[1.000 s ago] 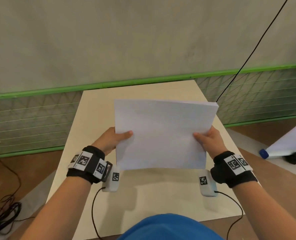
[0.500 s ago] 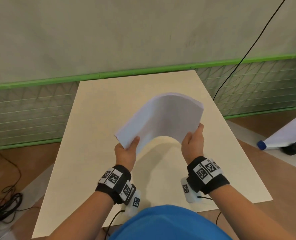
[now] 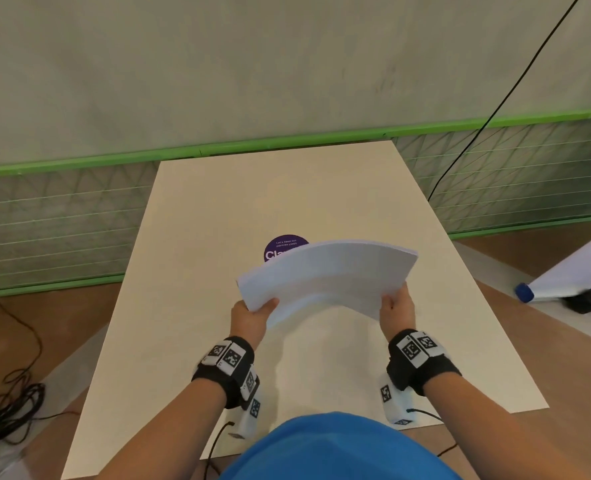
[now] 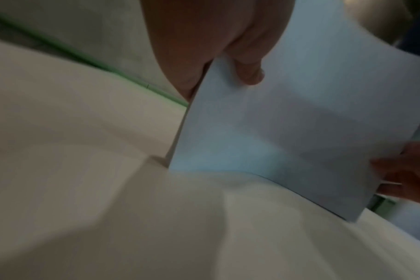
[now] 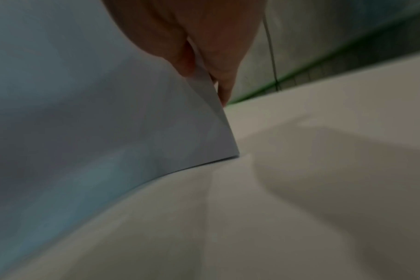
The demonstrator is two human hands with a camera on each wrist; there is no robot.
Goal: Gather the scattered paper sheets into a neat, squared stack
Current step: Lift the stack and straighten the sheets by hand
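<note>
A stack of white paper sheets (image 3: 325, 275) arches upward above the cream table (image 3: 218, 209). My left hand (image 3: 252, 315) pinches its left short edge, thumb on top. My right hand (image 3: 396, 306) grips the right short edge. In the left wrist view the stack (image 4: 288, 123) shows from below, with a finger (image 4: 249, 73) of my left hand under it, and its lower edge is at the table; my right hand (image 4: 405, 168) holds the far side. The right wrist view shows the stack (image 5: 96, 113) with a corner down at the table surface and a fingertip (image 5: 224, 92) behind it.
A round purple sticker (image 3: 280, 247) on the table is half hidden behind the stack. Black cables (image 3: 7, 400) lie on the floor at the left. A thin black cord (image 3: 488, 116) hangs at the right. A white roll with a blue cap (image 3: 557, 282) lies on the floor.
The flat stack held up a second ago was bowed into an arch and lowered toward the table. Both hands moved closer together, then spread again. The purple sticker came into view.
</note>
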